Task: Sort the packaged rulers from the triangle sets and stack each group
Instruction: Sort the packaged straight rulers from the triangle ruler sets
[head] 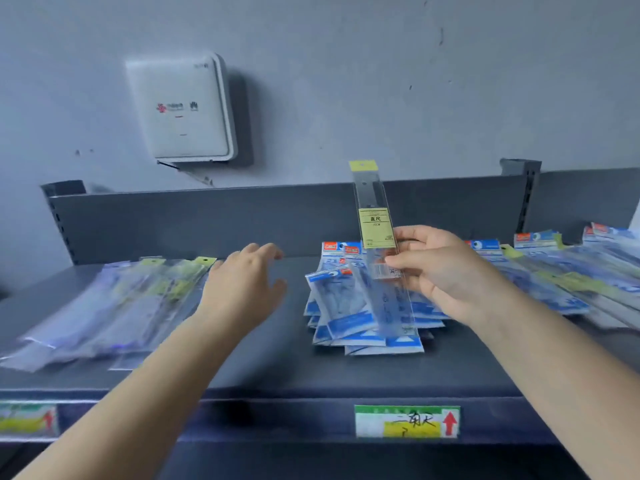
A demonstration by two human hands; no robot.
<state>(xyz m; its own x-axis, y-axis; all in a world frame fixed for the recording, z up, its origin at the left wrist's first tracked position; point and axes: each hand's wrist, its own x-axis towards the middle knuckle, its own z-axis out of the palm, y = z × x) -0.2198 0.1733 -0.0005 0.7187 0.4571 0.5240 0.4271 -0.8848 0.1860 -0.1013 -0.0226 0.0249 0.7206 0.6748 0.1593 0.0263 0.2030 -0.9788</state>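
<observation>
Pinching a packaged ruler point(379, 244) between thumb and fingertips, the right hand point(438, 268) holds it above the stack of triangle sets point(360, 306) on the dark shelf point(277, 368). Its long axis stands nearly upright, yellow hang tab at the top. Left of that stack, the left hand point(244, 282) reaches forward, its grip released, fingers relaxed, just beside the blurred pile of rulers point(114, 306).
</observation>
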